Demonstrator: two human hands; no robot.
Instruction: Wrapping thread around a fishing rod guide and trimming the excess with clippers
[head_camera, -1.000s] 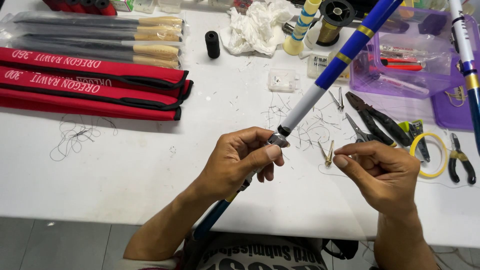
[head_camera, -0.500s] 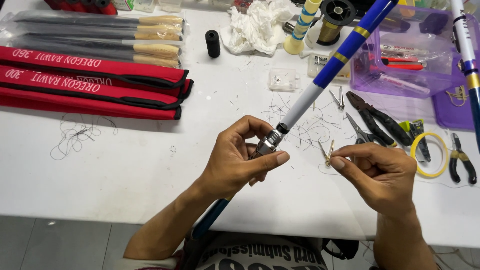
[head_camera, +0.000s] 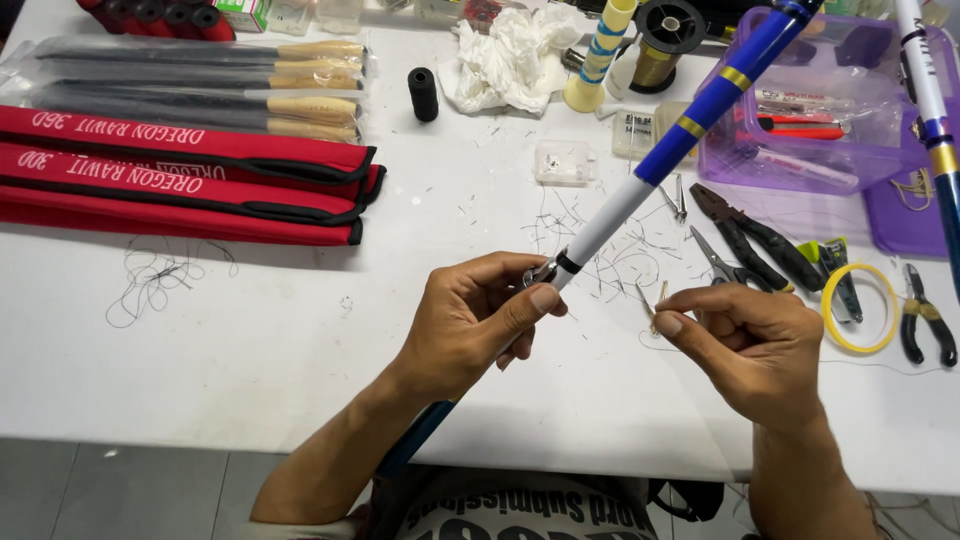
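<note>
My left hand (head_camera: 478, 320) grips a fishing rod (head_camera: 670, 150) at its metal joint, thumb on top. The rod has a white section, then a blue part with gold bands, and slants up to the top right; its dark lower part runs under my wrist toward my lap. My right hand (head_camera: 745, 340) pinches a small brass-coloured guide (head_camera: 657, 297) between thumb and forefinger, a little to the right of the rod. A thin thread trails from it across the white table (head_camera: 300, 380).
Red rod bags (head_camera: 190, 180) and wrapped rods with wooden handles (head_camera: 200, 85) lie at the left. Pliers (head_camera: 760, 240), scissors (head_camera: 725, 268), a yellow tape ring (head_camera: 858, 307), a purple box (head_camera: 830, 130), thread spools (head_camera: 423, 93) and crumpled tissue (head_camera: 505, 60) crowd the right and back.
My left hand shifted its grip, with the thumb now laid over the metal joint. My right hand moved slightly with the small guide.
</note>
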